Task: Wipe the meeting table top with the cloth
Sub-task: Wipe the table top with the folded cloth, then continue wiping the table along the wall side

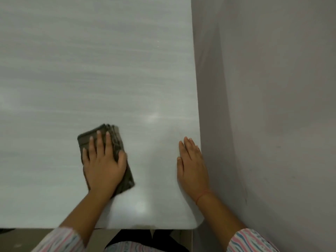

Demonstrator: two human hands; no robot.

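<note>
One cloth (128,176) under left hand (103,166) on table (91,70) — right hand (192,166) flat.

My 2 sleeves carry the same pattern: wavy stripes in pink, white and pale blue that run across the arm. The left sleeve (60,240) and the right sleeve (252,241) each end in a loose cuff. From the cuff my forearms are bare down to the left hand (104,164) and the right hand (192,166). Around my right wrist sits 1 thin orange-red thread (203,194), close to the skin. My nails are short. The front of my top (125,247) shows the same stripes. Just above it is a black piece of clothing (145,235), and I cannot tell which garment it is.
</note>
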